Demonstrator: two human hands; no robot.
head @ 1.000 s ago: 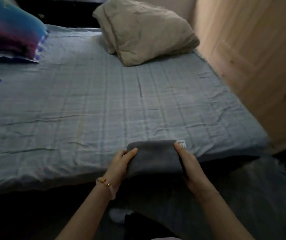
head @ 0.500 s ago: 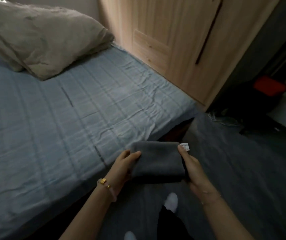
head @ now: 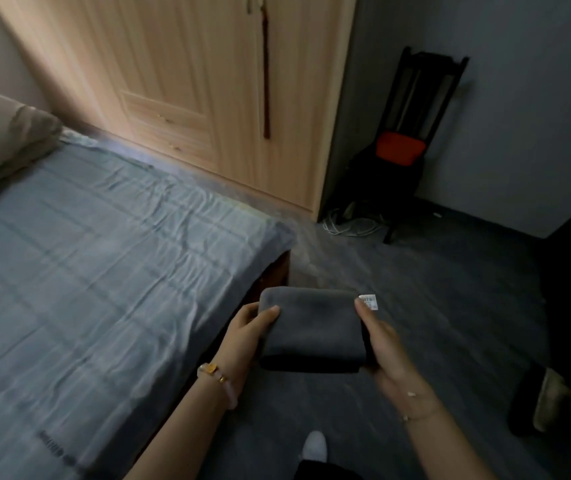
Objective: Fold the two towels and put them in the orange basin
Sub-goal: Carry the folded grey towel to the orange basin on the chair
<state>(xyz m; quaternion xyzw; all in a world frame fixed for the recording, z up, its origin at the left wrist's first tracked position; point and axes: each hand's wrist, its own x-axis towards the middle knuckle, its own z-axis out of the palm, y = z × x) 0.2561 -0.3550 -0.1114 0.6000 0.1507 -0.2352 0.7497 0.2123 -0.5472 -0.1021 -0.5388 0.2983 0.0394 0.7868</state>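
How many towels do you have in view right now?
1. A folded grey towel is held between the left hand and the right hand above the floor, just off the corner of the bed. No second towel is visible; it may be out of frame.

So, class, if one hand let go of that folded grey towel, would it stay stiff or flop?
Probably flop: the folded grey towel has soft rounded edges, and the left hand and right hand grip it at both ends. Likely light: thumbs and fingers alone carry it. Its plush nap should resist slipping.
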